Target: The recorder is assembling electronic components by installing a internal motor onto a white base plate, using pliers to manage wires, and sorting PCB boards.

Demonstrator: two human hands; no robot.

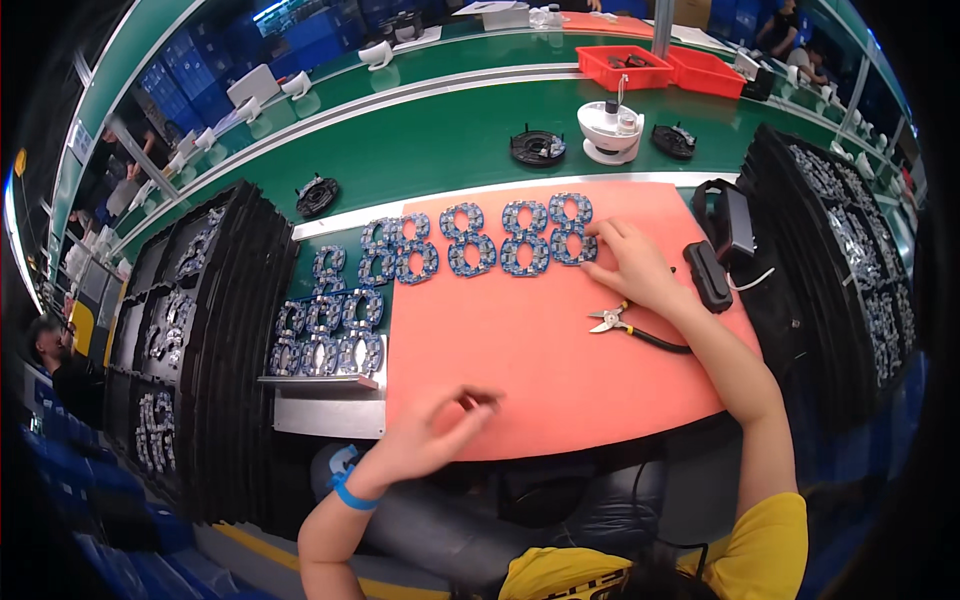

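Across the upper part of the orange mat stands a row of figure-eight blue circuit boards. My right hand is at the right end of that row, its thumb and fingers on the edge of the last circuit board. Over the near part of the mat, my left hand has loosely bent, slightly blurred fingers, and no object shows in them. Below my right hand lie side cutters with dark and yellow handles, their jaws toward the left.
More boards are grouped left of the mat, beside a metal plate. Stacked black trays of boards rise at the left and right. Beyond are a white device, round black parts and red bins. A black block lies right.
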